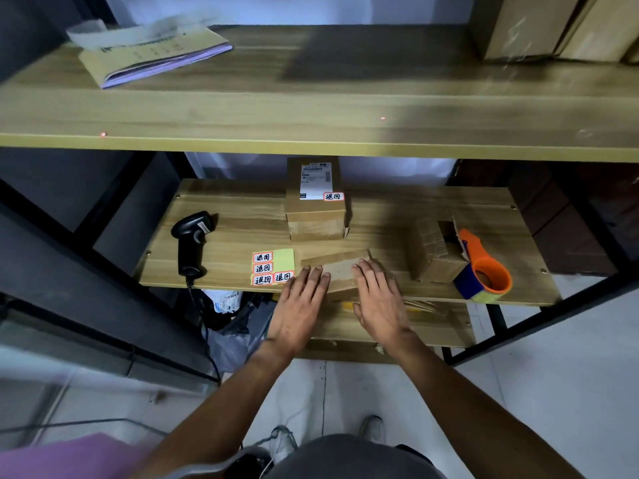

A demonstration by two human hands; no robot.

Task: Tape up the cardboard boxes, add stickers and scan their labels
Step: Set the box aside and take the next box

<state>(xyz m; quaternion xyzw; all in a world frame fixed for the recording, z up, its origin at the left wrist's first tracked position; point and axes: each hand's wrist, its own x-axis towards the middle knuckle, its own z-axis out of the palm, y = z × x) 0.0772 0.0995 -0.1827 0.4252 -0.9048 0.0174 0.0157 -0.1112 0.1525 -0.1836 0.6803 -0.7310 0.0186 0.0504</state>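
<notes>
Your left hand [300, 305] and right hand [379, 304] lie side by side, palms down, on a flat cardboard piece [340, 267] at the front edge of the middle shelf [235, 233]. Neither grip is closed on anything: the fingers are straight and the fingertips rest on the cardboard, which sits at a slant to the shelf edge.

Taking that cardboard as the centre:
- At 9 o'clock, just beside your left fingertips, is a yellow sticker sheet [273, 267] with four red-bordered stickers.
- Farther out at 9 o'clock the black scanner [192, 243] lies on the shelf, its cable dropping over the front edge.
- At 12 o'clock stands a closed box [316, 219] with a white label [315, 179] and one red-bordered sticker [333, 196] on top.
- At 3 o'clock an open box [432, 254] lies on its side, with the orange and blue tape dispenser [484, 271] against it.

On the upper shelf [311, 108], a booklet [152, 53] lies at 10 o'clock.
</notes>
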